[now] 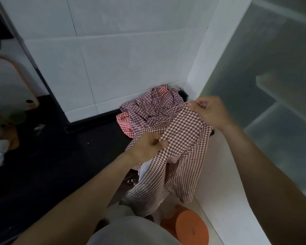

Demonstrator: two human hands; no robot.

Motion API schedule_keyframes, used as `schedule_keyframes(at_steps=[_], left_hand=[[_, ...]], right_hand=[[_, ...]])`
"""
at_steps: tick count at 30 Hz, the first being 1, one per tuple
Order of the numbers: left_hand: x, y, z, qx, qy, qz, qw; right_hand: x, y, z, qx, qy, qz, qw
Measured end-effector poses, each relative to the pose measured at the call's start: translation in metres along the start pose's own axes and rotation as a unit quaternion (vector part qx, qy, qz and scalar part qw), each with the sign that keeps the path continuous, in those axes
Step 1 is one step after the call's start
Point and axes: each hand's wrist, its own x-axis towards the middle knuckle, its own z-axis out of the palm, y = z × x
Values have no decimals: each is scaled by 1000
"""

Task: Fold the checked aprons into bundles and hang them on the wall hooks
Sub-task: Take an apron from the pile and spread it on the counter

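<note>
A brown-and-white checked apron (182,137) is stretched between my two hands and hangs down past the counter's edge. My left hand (148,145) pinches its near upper edge. My right hand (210,110) grips its far upper corner, close to the white wall corner. Behind it, a heap of other checked aprons (148,110) in purple and red lies crumpled on the dark counter (60,147) against the tiled wall. No wall hooks are in view.
White wall tiles (113,59) rise behind the counter. A frosted glass panel (272,85) stands at the right. An orange round object (191,227) sits on the floor below. A board with an orange rim (12,85) leans at the far left.
</note>
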Motion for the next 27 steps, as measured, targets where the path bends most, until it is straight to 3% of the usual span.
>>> schedule_keyframes(at_steps=[4, 8, 13, 17, 21, 27], left_hand=[[-5, 6, 8, -71, -3, 6, 997], [-8, -13, 7, 5, -82, -8, 997], [-13, -36, 0, -19, 9, -52, 998], [-18, -37, -24, 53, -27, -15, 998], [-17, -37, -51, 47, -65, -61, 995], [3, -14, -81, 149, 3, -28, 988]], right_hand=[[0, -1, -8, 43, -10, 10, 999], [0, 1, -11, 66, 33, 16, 997], [-4, 6, -17, 74, 16, 47, 996], [-3, 22, -21, 60, 89, 67, 992], [-3, 50, -28, 41, 150, 98, 983], [-13, 81, -17, 64, 137, 174, 973]])
